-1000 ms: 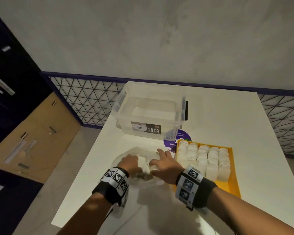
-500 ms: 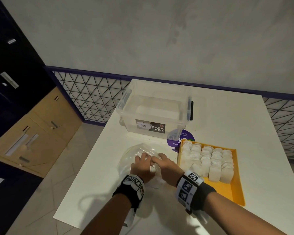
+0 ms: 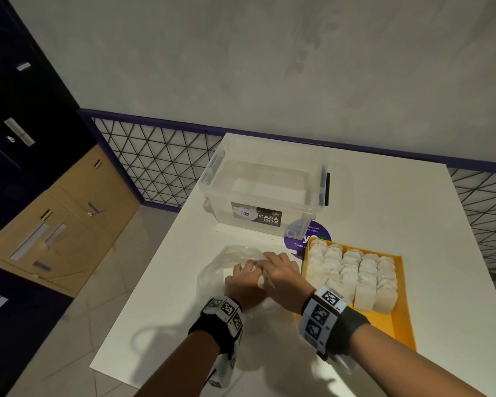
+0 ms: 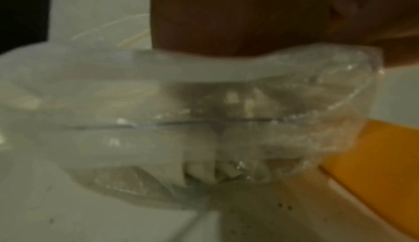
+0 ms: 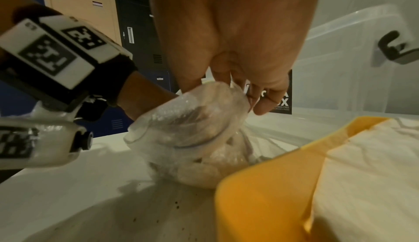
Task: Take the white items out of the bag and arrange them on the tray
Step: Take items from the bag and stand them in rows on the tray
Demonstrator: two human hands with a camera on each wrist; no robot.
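From the head view, your left hand and right hand meet over the clear bag, which lies on the white table just left of the yellow tray. White items fill the far part of the tray in rows. A clear storage box stands behind the bag.

In your left wrist view, the left hand is pushed into the bag; the plastic hides the fingers, so I cannot tell whether they grip anything. White pieces lie low in the bag, and the tray shows at right.

In your right wrist view, your right hand pinches the bag's rim with curled fingers. The bag wraps your left hand, beside the tray.
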